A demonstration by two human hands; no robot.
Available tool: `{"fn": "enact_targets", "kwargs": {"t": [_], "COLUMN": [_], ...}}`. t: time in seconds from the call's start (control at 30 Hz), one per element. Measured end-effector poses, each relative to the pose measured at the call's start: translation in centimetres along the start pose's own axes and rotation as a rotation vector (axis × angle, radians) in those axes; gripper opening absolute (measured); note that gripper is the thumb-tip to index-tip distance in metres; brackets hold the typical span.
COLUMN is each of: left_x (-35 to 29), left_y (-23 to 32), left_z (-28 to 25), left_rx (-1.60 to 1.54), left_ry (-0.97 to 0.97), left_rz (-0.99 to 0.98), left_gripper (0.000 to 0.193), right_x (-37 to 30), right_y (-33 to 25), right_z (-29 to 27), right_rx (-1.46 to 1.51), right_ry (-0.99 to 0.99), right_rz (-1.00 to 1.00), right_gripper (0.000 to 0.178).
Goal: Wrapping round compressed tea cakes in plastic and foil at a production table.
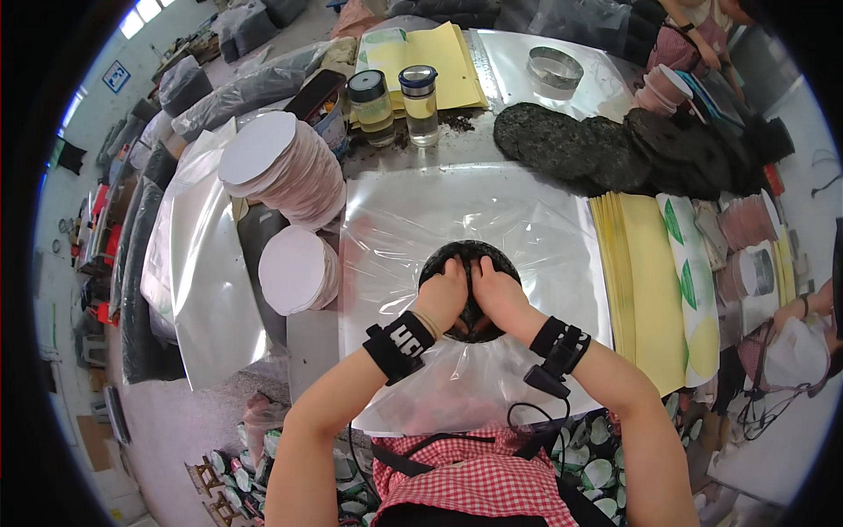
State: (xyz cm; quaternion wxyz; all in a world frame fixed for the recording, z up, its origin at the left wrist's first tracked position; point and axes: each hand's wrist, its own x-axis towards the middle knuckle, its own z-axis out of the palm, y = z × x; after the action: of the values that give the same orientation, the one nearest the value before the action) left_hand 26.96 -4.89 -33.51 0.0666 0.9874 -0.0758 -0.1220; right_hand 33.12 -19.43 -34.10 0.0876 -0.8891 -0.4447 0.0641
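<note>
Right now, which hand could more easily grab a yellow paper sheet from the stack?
Probably the right hand: the yellow sheet stack lies on its side, while the left hand presses the dark cake farther away.

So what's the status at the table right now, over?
Left hand and right hand both pressing on dark round cake. Cake on clear plastic sheet. Nothing in the way.

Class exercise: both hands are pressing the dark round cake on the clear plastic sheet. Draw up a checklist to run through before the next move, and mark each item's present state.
1. Left hand on the dark round cake: ok.
2. Right hand on it too: ok.
3. Cake within the clear plastic sheet: ok.
4. Sheet lying flat: not ok, wrinkled near the body.
5. Yellow paper stack beside the sheet: ok.
6. Cake's underside intact: cannot tell.
</note>
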Motion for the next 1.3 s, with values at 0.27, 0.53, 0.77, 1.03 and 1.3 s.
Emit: {"fn": "enact_targets", "kwargs": {"t": [0.27,0.53,0.77,1.03,1.3], "left_x": [-17.4,-22.3,-22.2,-23.1,-13.4], "left_y": [1.6,2.5,0.3,-0.2,-3.5], "left_z": [-0.2,2.7,2.5,-2.2,2.9], "left_rx": [0.024,0.943,0.836,0.443,-0.119], "left_ry": [0.297,0.762,0.743,0.718,0.398], "left_rz": [0.283,0.441,0.479,0.8,0.122], "left_gripper": [0.043,0.041,0.041,0.026,0.082], "right_x": [0.5,0.1,-0.3,-0.7,0.0], "right_y": [-0.1,-0.4,-0.3,-0.2,-0.6], "right_z": [-0.1,-0.9,-0.7,-0.5,-1.3], "right_rx": [-0.059,-0.101,-0.094,-0.069,-0.055], "right_ry": [-0.086,-0.115,-0.059,-0.079,-0.122], "right_rz": [0.028,0.055,0.02,0.053,0.117], "right_gripper": [0.114,0.115,0.113,0.113,0.098]}}
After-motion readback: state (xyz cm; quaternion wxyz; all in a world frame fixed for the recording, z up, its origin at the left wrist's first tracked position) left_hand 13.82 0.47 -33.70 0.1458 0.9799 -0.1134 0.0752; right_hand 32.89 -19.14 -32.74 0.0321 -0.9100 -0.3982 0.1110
